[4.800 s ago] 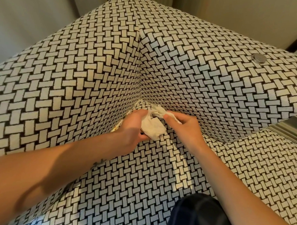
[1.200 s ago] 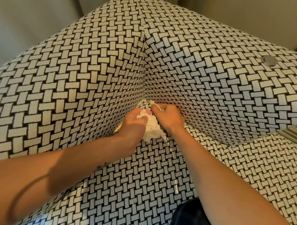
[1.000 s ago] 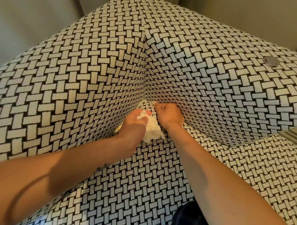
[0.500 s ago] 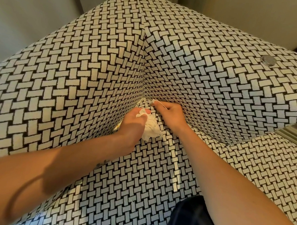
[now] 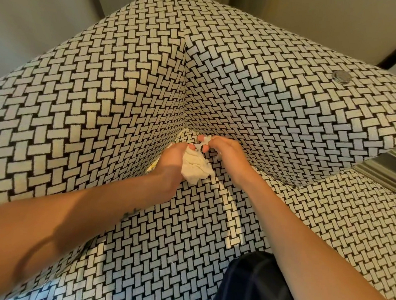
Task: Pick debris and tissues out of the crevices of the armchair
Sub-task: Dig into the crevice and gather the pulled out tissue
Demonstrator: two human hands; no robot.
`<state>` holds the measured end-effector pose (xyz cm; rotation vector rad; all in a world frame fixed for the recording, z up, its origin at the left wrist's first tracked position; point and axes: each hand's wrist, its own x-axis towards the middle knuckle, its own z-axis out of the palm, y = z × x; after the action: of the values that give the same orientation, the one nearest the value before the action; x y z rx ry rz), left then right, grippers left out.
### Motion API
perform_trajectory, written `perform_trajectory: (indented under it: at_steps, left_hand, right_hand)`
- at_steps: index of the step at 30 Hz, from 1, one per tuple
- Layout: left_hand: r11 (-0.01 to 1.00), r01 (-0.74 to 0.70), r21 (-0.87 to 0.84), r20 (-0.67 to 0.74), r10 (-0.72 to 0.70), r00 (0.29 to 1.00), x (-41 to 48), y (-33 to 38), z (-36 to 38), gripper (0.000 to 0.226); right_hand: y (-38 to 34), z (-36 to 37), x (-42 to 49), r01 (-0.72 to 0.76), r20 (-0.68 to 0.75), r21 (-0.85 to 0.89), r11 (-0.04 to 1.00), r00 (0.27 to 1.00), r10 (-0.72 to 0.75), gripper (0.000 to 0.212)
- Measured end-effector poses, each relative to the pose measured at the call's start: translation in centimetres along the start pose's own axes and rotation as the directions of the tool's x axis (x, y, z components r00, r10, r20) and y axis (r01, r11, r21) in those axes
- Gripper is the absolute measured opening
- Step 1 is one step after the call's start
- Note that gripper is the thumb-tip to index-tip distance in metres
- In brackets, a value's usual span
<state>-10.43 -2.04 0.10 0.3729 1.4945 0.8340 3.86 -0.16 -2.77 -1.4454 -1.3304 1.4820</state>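
Note:
An armchair [image 5: 117, 96] in black-and-cream basket-weave fabric fills the view. Both hands meet at the inner corner where backrest, armrest and seat join. My left hand [image 5: 171, 164] is closed around a crumpled white tissue wad [image 5: 196, 170] that bulges out to its right. My right hand [image 5: 226, 153] pinches a small white tissue scrap [image 5: 205, 140] between thumb and fingers, just above the wad and beside the crevice. A bit of yellowish paper [image 5: 152, 167] peeks from the crevice behind my left wrist.
A round silver coin-like disc [image 5: 341, 76] lies on top of the right armrest. My dark-clothed knee [image 5: 252, 286] rests on the seat cushion at the bottom. Walls stand close behind the chair.
My right hand has drawn back slightly from the corner crevice, bringing a small tissue scrap toward the wad. My left hand has kept its hold on the wad in place.

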Motion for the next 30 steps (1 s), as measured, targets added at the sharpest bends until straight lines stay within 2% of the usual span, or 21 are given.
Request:
perform_trajectory:
  at_steps: [3,5,6,8,9,10,12,14,20,24,27,30]
  left_hand:
    - [0.998,0.011,-0.054,0.084,-0.007,0.996,-0.2,-0.2,-0.2,0.031]
    - [1.0,-0.002,0.006,0.088,0.001,0.996,-0.1,-0.5,-0.2,0.02]
    - [0.997,-0.039,0.065,0.086,0.033,0.996,0.0,-0.5,-0.2,0.018]
    - [0.976,-0.105,0.192,0.107,0.086,0.991,0.8,-1.0,-0.4,0.057]
    - [0.972,-0.114,0.206,0.105,0.094,0.99,1.2,-1.2,-0.5,0.066]
    - [0.97,-0.129,0.204,0.105,0.109,0.989,1.1,-1.2,-0.6,0.061]
    - [0.964,-0.165,0.207,0.106,0.146,0.984,0.9,-1.0,-0.6,0.028]
    - [0.958,-0.184,0.222,0.096,0.166,0.981,1.2,-1.0,-0.8,0.016]
    - [0.95,-0.24,0.202,0.07,0.23,0.971,1.5,-0.8,-1.0,0.024]
    - [0.936,-0.287,0.202,0.077,0.277,0.958,1.7,-0.8,-1.1,0.03]
    - [0.927,-0.307,0.216,0.074,0.298,0.952,2.1,-1.1,-1.3,0.03]
    - [0.917,-0.321,0.235,0.051,0.318,0.947,2.3,-1.4,-1.1,0.034]
  right_hand:
    - [-0.1,0.4,-0.7,0.066,0.11,-0.177,0.982,0.993,-0.047,0.024]
    - [0.1,0.8,-0.9,0.117,0.169,-0.313,0.943,0.983,-0.066,0.011]
    - [0.2,1.1,-1.0,0.141,0.179,-0.348,0.927,0.981,-0.082,0.013]
    - [0.2,1.6,-0.9,0.177,0.155,-0.378,0.909,0.98,-0.127,0.012]
    - [0.1,1.8,-0.9,0.191,0.142,-0.386,0.903,0.979,-0.147,0.009]
    - [0.0,1.9,-0.9,0.195,0.132,-0.384,0.902,0.979,-0.156,0.008]
    - [-0.1,2.0,-0.9,0.166,0.111,-0.345,0.924,0.985,-0.136,0.014]
    - [0.0,2.1,-0.8,0.144,0.102,-0.301,0.943,0.988,-0.118,0.022]
    - [0.1,2.5,-0.6,0.12,0.047,-0.208,0.971,0.993,-0.112,0.033]
    - [0.3,2.4,-0.7,0.088,0.068,-0.005,0.996,0.994,-0.087,0.038]
    - [0.2,2.1,-0.8,0.035,0.024,0.198,0.979,0.999,-0.041,0.044]
    - [0.2,1.7,-0.6,0.024,-0.014,0.193,0.981,1.0,-0.022,0.038]
